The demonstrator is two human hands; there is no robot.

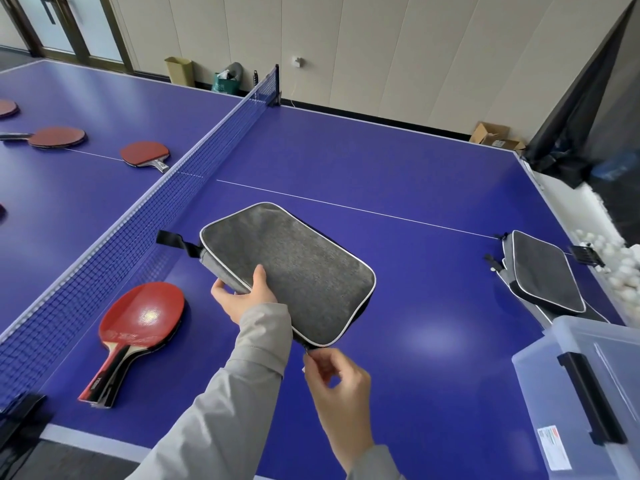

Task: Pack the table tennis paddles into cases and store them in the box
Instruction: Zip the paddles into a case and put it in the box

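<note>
A grey felt paddle case [294,268] with white piping is held just above the blue table. My left hand [244,296] grips its near left edge, thumb on top. My right hand [337,386] pinches the zipper pull at the case's near corner. A stack of red paddles [138,327] lies by the net, left of the case. More grey cases [547,278] are piled at the right edge. A clear plastic box [588,393] with a black latch stands at the lower right.
The net [145,216] crosses the table [398,161] diagonally. Several more red paddles [145,154] lie beyond it on the far half. White balls [609,265] fill a trough past the right edge. Cardboard boxes and a bin stand along the wall.
</note>
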